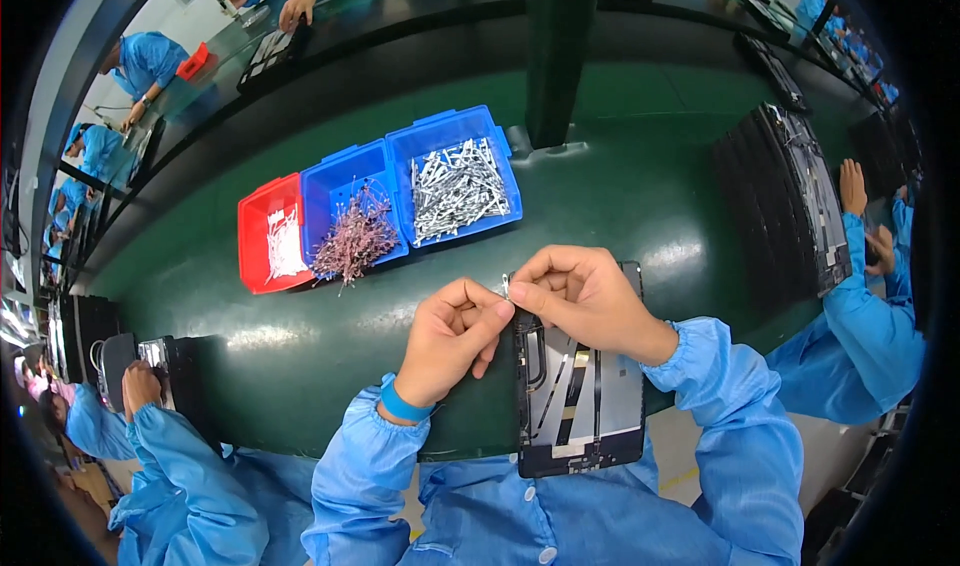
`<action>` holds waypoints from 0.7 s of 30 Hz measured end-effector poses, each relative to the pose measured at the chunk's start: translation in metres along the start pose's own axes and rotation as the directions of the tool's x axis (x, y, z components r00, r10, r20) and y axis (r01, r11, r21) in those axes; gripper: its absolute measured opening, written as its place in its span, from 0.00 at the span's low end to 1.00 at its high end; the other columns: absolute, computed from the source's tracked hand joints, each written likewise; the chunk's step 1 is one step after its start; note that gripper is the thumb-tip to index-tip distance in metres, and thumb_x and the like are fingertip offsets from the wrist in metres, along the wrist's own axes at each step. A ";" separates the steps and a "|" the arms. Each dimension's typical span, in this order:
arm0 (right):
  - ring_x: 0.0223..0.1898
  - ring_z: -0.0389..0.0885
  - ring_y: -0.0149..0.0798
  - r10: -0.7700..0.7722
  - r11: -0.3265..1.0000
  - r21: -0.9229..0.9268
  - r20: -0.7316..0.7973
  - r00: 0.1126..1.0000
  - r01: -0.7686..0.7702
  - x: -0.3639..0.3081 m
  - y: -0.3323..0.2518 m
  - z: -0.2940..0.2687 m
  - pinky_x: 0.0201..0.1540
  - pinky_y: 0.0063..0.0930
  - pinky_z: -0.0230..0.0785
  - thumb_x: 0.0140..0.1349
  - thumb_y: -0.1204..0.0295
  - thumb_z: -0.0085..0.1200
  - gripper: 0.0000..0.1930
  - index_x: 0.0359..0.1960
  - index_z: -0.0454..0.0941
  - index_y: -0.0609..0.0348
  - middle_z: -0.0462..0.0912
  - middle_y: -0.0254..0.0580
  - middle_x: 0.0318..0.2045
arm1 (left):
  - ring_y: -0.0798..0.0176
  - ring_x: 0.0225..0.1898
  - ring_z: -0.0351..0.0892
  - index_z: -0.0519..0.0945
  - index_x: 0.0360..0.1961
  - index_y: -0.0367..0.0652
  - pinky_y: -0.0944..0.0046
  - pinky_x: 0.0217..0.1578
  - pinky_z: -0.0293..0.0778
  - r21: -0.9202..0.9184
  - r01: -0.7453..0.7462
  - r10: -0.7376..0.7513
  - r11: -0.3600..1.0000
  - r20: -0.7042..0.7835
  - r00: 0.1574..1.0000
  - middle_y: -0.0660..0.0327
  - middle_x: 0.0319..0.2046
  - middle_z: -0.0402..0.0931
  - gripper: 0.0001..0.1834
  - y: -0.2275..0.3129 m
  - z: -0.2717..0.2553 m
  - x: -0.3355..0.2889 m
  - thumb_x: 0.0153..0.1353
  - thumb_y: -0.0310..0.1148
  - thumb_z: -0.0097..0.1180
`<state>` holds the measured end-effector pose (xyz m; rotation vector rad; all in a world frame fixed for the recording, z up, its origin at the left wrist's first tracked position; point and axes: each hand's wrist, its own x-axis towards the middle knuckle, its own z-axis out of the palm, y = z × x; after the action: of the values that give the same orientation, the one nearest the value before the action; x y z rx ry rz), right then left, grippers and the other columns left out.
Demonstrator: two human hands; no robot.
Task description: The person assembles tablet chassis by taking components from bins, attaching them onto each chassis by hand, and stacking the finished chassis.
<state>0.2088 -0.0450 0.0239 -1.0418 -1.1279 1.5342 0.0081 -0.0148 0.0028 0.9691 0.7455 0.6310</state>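
My left hand (452, 331), a blue band round its wrist, is closed in a pinch. Its fingertips meet those of my right hand (580, 301), also pinched, at a small silvery-white part (506, 282). Most of that part is hidden by the fingers, so its kind does not show. Below my right hand lies an opened tablet (582, 406) with a black frame, a grey inside and dark flat cables. It reaches over the table's near edge, and my right hand covers part of its upper end.
Beyond my hands stand a blue bin (440, 119) of silvery metal pieces, a second blue bin (345, 164) of thin reddish wires and a red bin (262, 201) of white strips. A tall stack of dark panels (770, 206) is at right. A green post (553, 56) rises behind; co-workers sit both sides.
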 end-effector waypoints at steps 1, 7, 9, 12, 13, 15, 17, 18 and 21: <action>0.28 0.76 0.17 -0.001 1.000 -0.008 -0.011 1.000 0.001 -0.001 0.000 0.000 0.29 0.12 0.66 0.68 0.73 0.57 0.08 0.41 0.79 0.68 0.82 0.32 0.28 | 0.77 0.18 0.70 0.76 0.38 0.38 0.76 0.14 0.62 0.057 -0.020 0.021 0.998 -0.015 1.000 0.65 0.20 0.75 0.07 -0.001 0.001 -0.001 0.67 0.30 0.59; 0.22 0.69 0.15 -0.029 0.992 -0.125 -0.020 0.999 0.026 -0.001 0.007 -0.004 0.22 0.14 0.58 0.63 0.75 0.60 0.06 0.36 0.80 0.66 0.79 0.27 0.23 | 0.77 0.18 0.71 0.79 0.43 0.35 0.77 0.15 0.66 0.173 -0.161 0.182 0.972 -0.109 0.977 0.65 0.22 0.77 0.09 0.008 0.005 -0.002 0.67 0.30 0.60; 0.21 0.69 0.15 -0.039 0.980 -0.198 -0.014 0.999 0.035 -0.001 0.007 -0.005 0.22 0.14 0.59 0.62 0.75 0.61 0.05 0.35 0.81 0.65 0.79 0.28 0.23 | 0.77 0.18 0.71 0.79 0.44 0.34 0.77 0.16 0.67 0.188 -0.182 0.204 0.965 -0.102 0.974 0.65 0.22 0.77 0.10 0.009 0.003 -0.003 0.67 0.30 0.60; 0.21 0.70 0.19 -0.130 0.917 -0.378 0.014 0.991 0.126 -0.001 0.003 -0.004 0.22 0.18 0.61 0.58 0.76 0.63 0.05 0.34 0.82 0.62 0.79 0.30 0.24 | 0.77 0.17 0.70 0.80 0.41 0.34 0.76 0.14 0.65 0.175 -0.141 0.162 0.975 -0.117 0.980 0.65 0.23 0.77 0.09 0.009 0.000 -0.005 0.67 0.30 0.60; 0.20 0.72 0.23 -0.210 0.853 -0.481 0.040 0.977 0.203 -0.001 0.001 -0.003 0.21 0.21 0.63 0.55 0.76 0.64 0.06 0.34 0.82 0.60 0.80 0.32 0.25 | 0.76 0.17 0.70 0.80 0.40 0.33 0.75 0.14 0.64 0.116 -0.097 0.108 0.989 -0.091 0.990 0.65 0.22 0.76 0.09 0.010 -0.004 -0.005 0.67 0.30 0.60; 0.20 0.74 0.28 -0.451 0.626 -0.645 0.161 0.878 0.439 0.004 0.006 -0.004 0.22 0.24 0.66 0.53 0.76 0.66 0.07 0.34 0.82 0.59 0.80 0.34 0.27 | 0.76 0.16 0.70 0.80 0.39 0.33 0.75 0.13 0.63 0.061 -0.056 0.060 0.997 -0.075 0.995 0.66 0.21 0.75 0.09 0.012 -0.007 -0.005 0.67 0.31 0.60; 0.21 0.76 0.32 -0.627 0.313 -0.726 0.326 0.707 0.613 0.003 0.005 -0.003 0.22 0.27 0.69 0.51 0.75 0.67 0.08 0.33 0.82 0.57 0.80 0.36 0.29 | 0.75 0.13 0.67 0.80 0.37 0.35 0.74 0.11 0.60 -0.073 0.070 -0.078 0.995 -0.111 0.991 0.66 0.19 0.73 0.08 0.014 -0.007 -0.006 0.67 0.31 0.59; 0.22 0.77 0.35 -0.667 0.224 -0.741 0.357 0.654 0.633 -0.001 0.003 -0.002 0.23 0.29 0.71 0.50 0.75 0.68 0.09 0.33 0.82 0.57 0.80 0.37 0.30 | 0.75 0.13 0.67 0.80 0.37 0.35 0.74 0.11 0.60 -0.069 0.065 -0.073 0.995 -0.125 0.989 0.66 0.19 0.73 0.08 0.018 -0.008 -0.008 0.67 0.31 0.59; 0.22 0.78 0.32 -0.725 0.182 -0.766 0.319 0.610 0.617 -0.021 -0.012 -0.005 0.23 0.26 0.71 0.50 0.77 0.68 0.08 0.32 0.81 0.59 0.80 0.38 0.28 | 0.75 0.08 0.60 0.81 0.36 0.40 0.73 0.09 0.53 0.336 -0.316 0.454 0.887 -0.509 0.731 0.69 0.11 0.67 0.08 0.037 -0.022 -0.009 0.68 0.33 0.57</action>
<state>0.2198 -0.0625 0.0369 -0.9303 -1.9755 0.0884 -0.0200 0.0046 0.0302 1.1740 1.1877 1.2719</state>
